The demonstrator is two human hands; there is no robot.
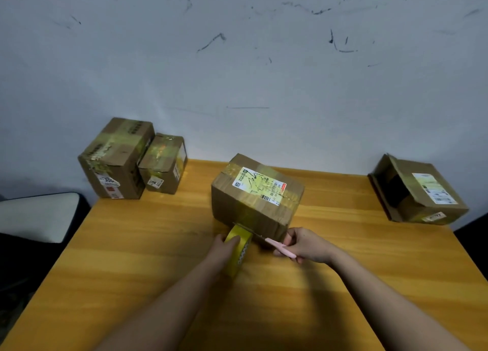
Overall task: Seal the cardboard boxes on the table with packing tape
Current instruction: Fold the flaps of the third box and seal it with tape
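Left hand [224, 245] grips tape roll [237, 247] — touching box [256, 194] near edge.

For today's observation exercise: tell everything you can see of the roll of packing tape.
The roll of packing tape is a yellow ring that looks like glossy plastic film, standing on edge on the wooden table just in front of the middle cardboard box. The left hand grips it. Scissors with pink handles, held by the right hand, reach toward it.

Dim, soft and slightly blurry, with wide-angle bending at the edges.
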